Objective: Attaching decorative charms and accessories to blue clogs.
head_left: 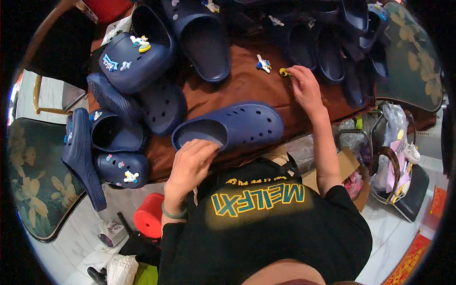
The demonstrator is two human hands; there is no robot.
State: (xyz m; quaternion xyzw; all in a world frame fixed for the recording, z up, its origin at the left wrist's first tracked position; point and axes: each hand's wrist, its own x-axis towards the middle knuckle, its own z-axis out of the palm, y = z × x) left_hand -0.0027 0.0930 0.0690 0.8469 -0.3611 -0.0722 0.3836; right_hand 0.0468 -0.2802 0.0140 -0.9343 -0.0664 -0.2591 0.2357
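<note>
While the right grip [304, 86] pinched a yellow charm [283, 72], the clog [254, 122] lay on the desk [244, 85], rim [174, 136] held by the left grip [190, 164], seemingly light, semi-soft, best taken there.

Home room doubling as a small workshop, looks like: you've got floral chairs [35, 185], marbled tile floor [385, 232], red stool [149, 215], cloth-covered table [244, 61] piled with navy clogs [135, 73].

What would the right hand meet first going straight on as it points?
Past the yellow charm it seems to pinch, the right hand would probably meet the white-and-blue charm on the brown cloth, though the hand's height is unclear.
</note>
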